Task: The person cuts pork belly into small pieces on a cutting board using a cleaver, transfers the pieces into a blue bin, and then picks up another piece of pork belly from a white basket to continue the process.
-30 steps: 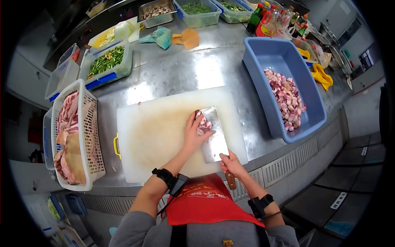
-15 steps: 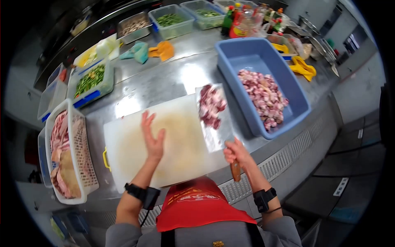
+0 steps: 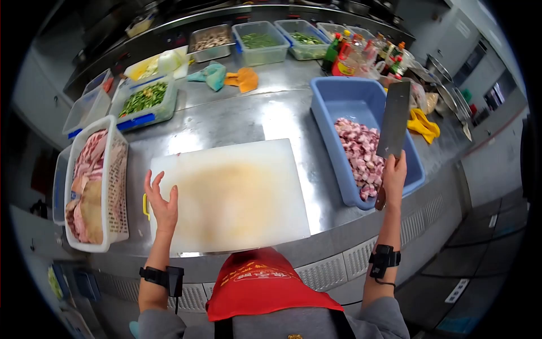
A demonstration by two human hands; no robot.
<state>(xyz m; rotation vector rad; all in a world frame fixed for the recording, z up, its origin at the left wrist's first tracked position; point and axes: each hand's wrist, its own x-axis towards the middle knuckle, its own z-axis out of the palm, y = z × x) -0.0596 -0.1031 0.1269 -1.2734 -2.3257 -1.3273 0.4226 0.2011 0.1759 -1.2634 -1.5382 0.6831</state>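
My right hand (image 3: pixel 393 175) is closed round the wooden handle of a cleaver (image 3: pixel 394 118), whose broad blade stands up over the right side of the blue tub (image 3: pixel 330 147). Cut meat pieces (image 3: pixel 361 152) lie heaped in that tub, partly hidden by the blade and hand. Over the left edge of the white cutting board (image 3: pixel 237 195), my left hand (image 3: pixel 162 203) is held with fingers apart and nothing in them. The board carries a tan stain and has a yellow handle (image 3: pixel 146 207) beside my left hand.
At the left stands a white basket (image 3: pixel 105 186) with large slabs of meat. Behind it is a tub of chopped greens (image 3: pixel 143 101). Teal (image 3: pixel 210 76) and orange cloths (image 3: pixel 244 79) lie further back. Bottles (image 3: pixel 347 56) and a yellow cloth (image 3: pixel 423 125) are at the right.
The cleaver has swung right from the board's edge to the blue tub, and the meat on its blade is gone from it. My left hand has moved left across the board.
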